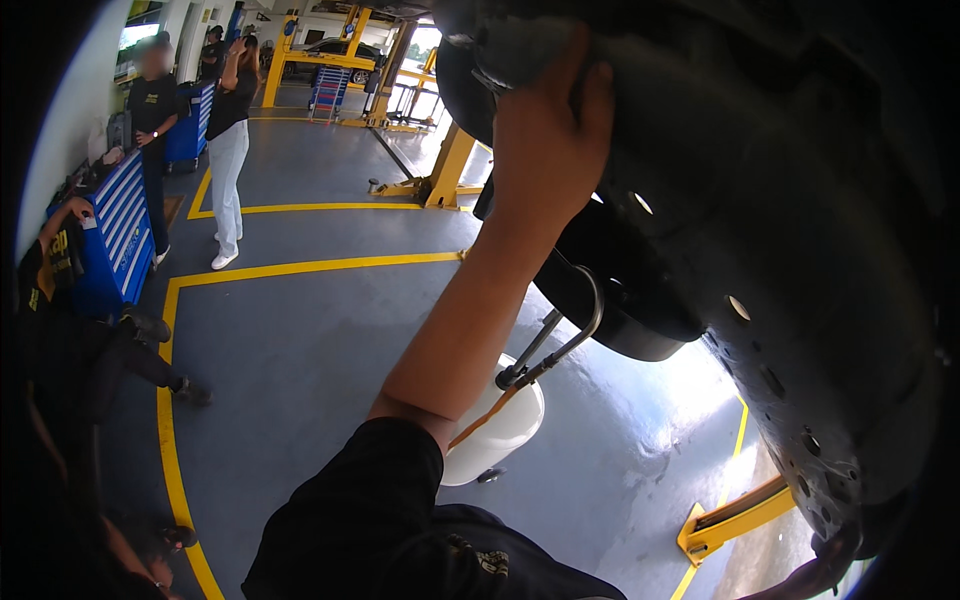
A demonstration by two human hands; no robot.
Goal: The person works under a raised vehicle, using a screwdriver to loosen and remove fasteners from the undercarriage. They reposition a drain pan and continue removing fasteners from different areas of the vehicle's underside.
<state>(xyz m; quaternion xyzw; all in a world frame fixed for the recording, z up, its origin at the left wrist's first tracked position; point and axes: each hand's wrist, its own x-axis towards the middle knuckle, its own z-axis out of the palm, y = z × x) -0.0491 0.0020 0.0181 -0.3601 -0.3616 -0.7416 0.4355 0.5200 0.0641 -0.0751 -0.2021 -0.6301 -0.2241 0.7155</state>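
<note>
My left hand [555,140] is raised under the dark underside of a vehicle [800,200], against a rounded grey part [520,50]. Its fingers bend around that part, and shadow hides some of them. Below the hand hangs a black, round-edged part [640,335]. At the lower right, my right hand [838,548] is in deep shadow beside the perforated metal lower edge of the vehicle; its fingers do not show clearly.
A white tank [500,425] with a curved metal pipe [590,320] stands below my left forearm. Yellow lift arms [735,515] reach in at the right. Blue tool cabinets [120,235] line the left wall. Several people are there, one person [230,140] standing and another [75,300] seated.
</note>
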